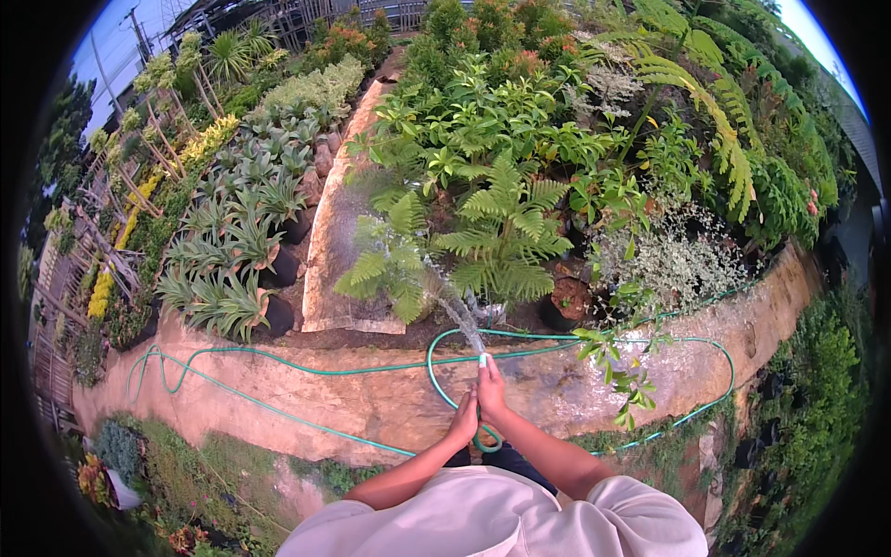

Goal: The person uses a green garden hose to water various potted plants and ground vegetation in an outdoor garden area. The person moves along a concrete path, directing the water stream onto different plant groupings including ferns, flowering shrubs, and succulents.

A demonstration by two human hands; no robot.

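Note:
Both my hands are together in front of my body on a green garden hose (pixel 493 445). My right hand (pixel 491 393) is closed around its end, with fingers up by the whitish outlet (pixel 482 361). Just below and to the left, my left hand (pixel 465 418) grips the hose too. Water (pixel 463 313) sprays out forward and fans to the left over a fern (pixel 400 257). A larger fern (pixel 508 230) stands right of the spray. The hose hangs in a small loop under my hands.
More of the hose (pixel 334 372) lies in wide loops across the earthen path (pixel 278 397). Beyond are potted plants with striped leaves (pixel 243 257), a pale ground sheet (pixel 334 230), black pots (pixel 280 317) and dense shrubs. A leafy branch (pixel 626 376) hangs over the path at right.

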